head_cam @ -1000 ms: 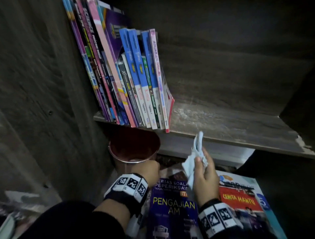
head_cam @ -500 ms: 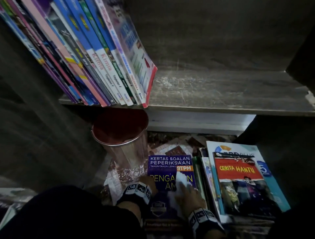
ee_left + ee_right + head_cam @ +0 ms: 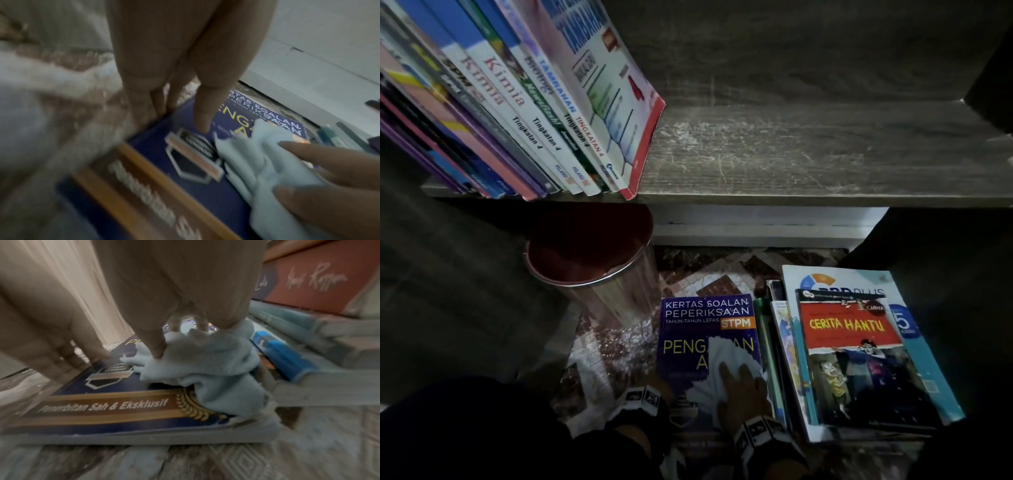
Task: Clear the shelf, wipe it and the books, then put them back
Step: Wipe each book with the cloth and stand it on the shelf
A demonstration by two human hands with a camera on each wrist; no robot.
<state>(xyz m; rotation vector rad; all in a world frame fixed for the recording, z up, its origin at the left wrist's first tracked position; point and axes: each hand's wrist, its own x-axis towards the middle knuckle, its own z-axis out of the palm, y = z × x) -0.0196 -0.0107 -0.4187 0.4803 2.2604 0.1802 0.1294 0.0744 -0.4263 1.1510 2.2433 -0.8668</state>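
Since a second earlier the right hand (image 3: pixel 743 387) had dropped from beside the shelf (image 3: pixel 808 161) edge to the dark blue book (image 3: pixel 690 339), the landmark here, and lay with straight fingers pressing the pale cloth (image 3: pixel 717 368) flat on its cover; wiping of this book had evidently begun. The left hand (image 3: pixel 666 390), at the book's left edge, steadied it, thumb on the cover and fingers down its side. Right of the book lay a stack of books (image 3: pixel 859 359) still to wipe. Beyond it stood a red-lidded bin (image 3: pixel 589 255); above, the row of upright books (image 3: pixel 517 113). The book's near end was hidden by dark sleeves.
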